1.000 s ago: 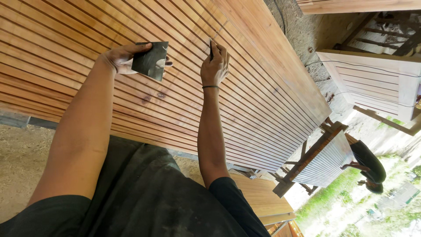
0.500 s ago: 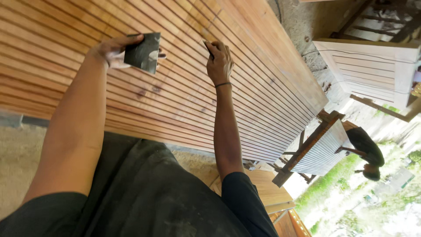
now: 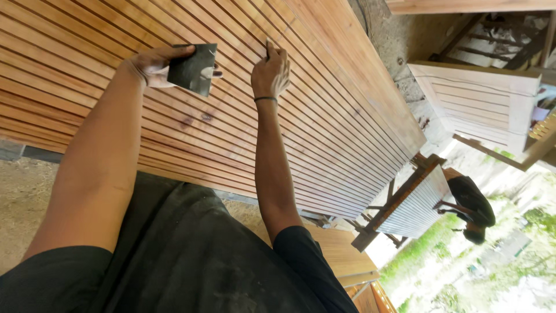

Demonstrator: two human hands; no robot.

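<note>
A large slatted wooden panel [image 3: 324,133] of reddish-brown strips with narrow grooves fills the upper left. My left hand [image 3: 152,62] hovers over it and holds a dark, roughly square sheet [image 3: 193,69] by one edge. My right hand [image 3: 270,72], with a thin dark band at the wrist, is closed on a small thin tool [image 3: 267,46]. The tool's tip is pressed to a groove between two slats. Most of the tool is hidden inside my fist. My dark shirt fills the bottom of the view.
Another person [image 3: 472,211] in dark clothes bends at a second slatted panel [image 3: 414,203] on a wooden stand at the right. A pale slatted panel [image 3: 480,107] leans at the upper right. Sandy ground [image 3: 23,197] lies at the left, and stacked boards [image 3: 347,255] lie below.
My right hand has slid a little up and to the left along the groove with the tool. My left hand still holds the dark sheet in about the same place.
</note>
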